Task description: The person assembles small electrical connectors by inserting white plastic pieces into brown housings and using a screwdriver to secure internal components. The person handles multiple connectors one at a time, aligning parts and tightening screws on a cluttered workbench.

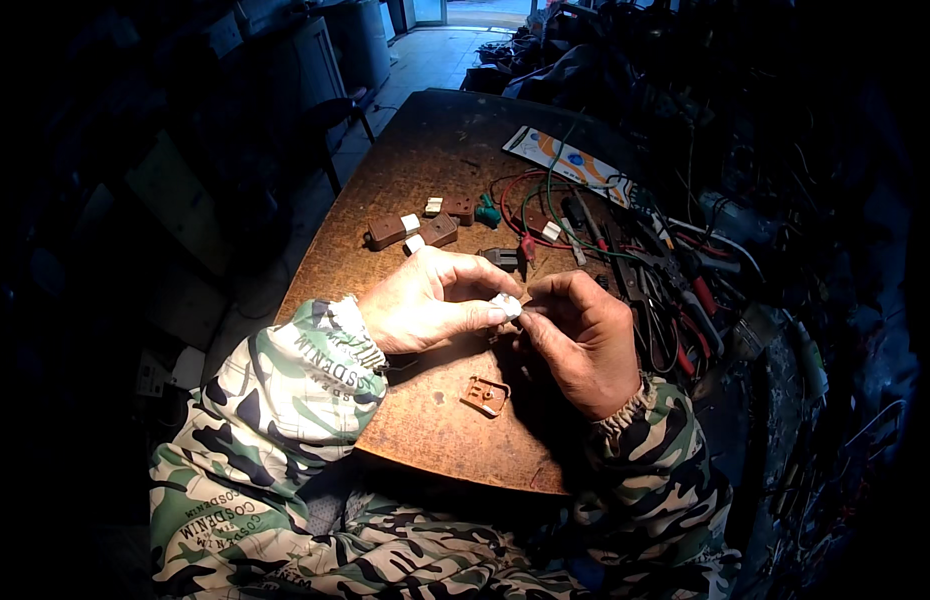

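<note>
A small white part [506,306], too small to name more exactly, is pinched between thumb and forefinger of my left hand [420,300] above the table. My right hand [588,345] is closed at the part's right edge, thumb and forefinger together; whatever lies between those fingertips is hidden. Below the hands, one half of a brown plastic casing [485,396] lies with its moulded inside facing up. Just beyond my fingers are a dark plug-like piece [501,258] and a red clip [528,250].
Several brown box-shaped units with white ends, including one unit [390,231], lie beyond my left hand. A green clip [487,210] is near them. Tangled wires, pliers [675,270] and other tools crowd the right side. A printed sheet [570,163] lies farther back on the wooden table [375,165].
</note>
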The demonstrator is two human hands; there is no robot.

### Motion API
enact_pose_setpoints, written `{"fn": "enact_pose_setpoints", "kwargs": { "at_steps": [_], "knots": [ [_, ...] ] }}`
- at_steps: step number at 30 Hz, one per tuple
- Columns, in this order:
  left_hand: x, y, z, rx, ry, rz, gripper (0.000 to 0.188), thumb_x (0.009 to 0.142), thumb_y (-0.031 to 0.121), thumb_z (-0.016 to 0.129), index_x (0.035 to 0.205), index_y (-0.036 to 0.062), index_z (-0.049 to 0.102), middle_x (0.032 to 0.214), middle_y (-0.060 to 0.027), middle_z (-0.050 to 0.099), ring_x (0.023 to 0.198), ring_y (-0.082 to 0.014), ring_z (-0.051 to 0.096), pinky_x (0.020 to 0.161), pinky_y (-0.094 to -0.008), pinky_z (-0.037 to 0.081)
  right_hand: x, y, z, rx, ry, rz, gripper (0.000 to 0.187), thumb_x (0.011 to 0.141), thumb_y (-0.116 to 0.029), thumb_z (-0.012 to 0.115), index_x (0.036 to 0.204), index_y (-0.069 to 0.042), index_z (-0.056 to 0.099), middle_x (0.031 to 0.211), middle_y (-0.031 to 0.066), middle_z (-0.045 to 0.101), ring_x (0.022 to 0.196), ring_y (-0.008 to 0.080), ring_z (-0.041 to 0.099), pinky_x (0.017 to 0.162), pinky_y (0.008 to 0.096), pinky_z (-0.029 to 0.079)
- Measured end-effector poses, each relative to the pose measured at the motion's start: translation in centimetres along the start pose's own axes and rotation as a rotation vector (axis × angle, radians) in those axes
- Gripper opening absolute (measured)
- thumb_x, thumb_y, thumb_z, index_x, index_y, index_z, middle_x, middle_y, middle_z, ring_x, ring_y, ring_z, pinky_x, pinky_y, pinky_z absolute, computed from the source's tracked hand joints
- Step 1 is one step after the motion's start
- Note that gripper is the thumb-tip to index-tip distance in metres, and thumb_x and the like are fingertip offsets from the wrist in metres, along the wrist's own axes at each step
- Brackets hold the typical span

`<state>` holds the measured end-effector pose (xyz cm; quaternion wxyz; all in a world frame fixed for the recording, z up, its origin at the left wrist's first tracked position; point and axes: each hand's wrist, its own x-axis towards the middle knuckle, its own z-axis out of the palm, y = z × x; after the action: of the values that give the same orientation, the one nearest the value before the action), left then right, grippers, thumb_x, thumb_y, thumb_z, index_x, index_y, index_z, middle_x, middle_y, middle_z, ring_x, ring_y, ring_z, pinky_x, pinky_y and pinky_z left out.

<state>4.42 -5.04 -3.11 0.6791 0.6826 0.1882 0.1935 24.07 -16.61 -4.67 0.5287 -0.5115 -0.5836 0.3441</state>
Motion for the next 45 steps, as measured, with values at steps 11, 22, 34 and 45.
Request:
{"fn": "enact_pose_setpoints", "kwargs": {
  "at_steps": [11, 22, 34, 45],
  "knots": [
    [0.1, 0.4, -0.3, -0.143, 0.073, -0.102, 0.034, 0.098, 0.012, 0.072, 0.124, -0.0063, 0.063, 0.105, -0.0121, 0.073, 0.092, -0.0149, 0.07, 0.083, -0.0282, 0.059, 0.2, 0.2, -0.1, -0.071, 0.064, -0.002, 0.015, 0.093, 0.001, 0.067, 0.107, 0.007, 0.066, 0.087, 0.0116, 0.074, 0.077, 0.0127, 0.072, 0.068, 0.0264, 0.057],
    [0.1, 0.4, -0.2, -0.132, 0.002, -0.116, 0.035, 0.1, 0.012, 0.068, 0.127, -0.0079, 0.061, 0.106, -0.0123, 0.073, 0.091, -0.0148, 0.069, 0.084, -0.0294, 0.058, 0.2, 0.4, 0.2, -0.01, 0.087, -0.038, 0.01, 0.094, -0.002, 0.069, 0.1, 0.005, 0.071, 0.079, 0.0102, 0.075, 0.069, 0.0114, 0.072, 0.061, 0.0252, 0.056],
    [0.0, -0.2, -0.3, -0.137, -0.037, -0.133, 0.032, 0.101, 0.013, 0.066, 0.129, -0.0032, 0.063, 0.105, -0.0099, 0.073, 0.09, -0.0138, 0.069, 0.083, -0.0298, 0.059, 0.1, 0.0, 0.3, -0.148, 0.085, -0.026, 0.011, 0.094, -0.005, 0.069, 0.1, 0.004, 0.072, 0.077, 0.015, 0.073, 0.068, 0.0161, 0.072, 0.061, 0.0292, 0.054],
    [0.0, 0.0, 0.2, -0.075, 0.041, -0.072, 0.031, 0.096, 0.003, 0.07, 0.124, -0.0056, 0.062, 0.104, -0.0104, 0.073, 0.093, -0.0142, 0.07, 0.086, -0.0278, 0.059, 0.2, 0.2, 0.2, -0.166, 0.073, -0.086, 0.01, 0.09, -0.001, 0.07, 0.099, 0.004, 0.072, 0.084, 0.017, 0.074, 0.075, 0.0227, 0.075, 0.066, 0.032, 0.056]
  ]
}}
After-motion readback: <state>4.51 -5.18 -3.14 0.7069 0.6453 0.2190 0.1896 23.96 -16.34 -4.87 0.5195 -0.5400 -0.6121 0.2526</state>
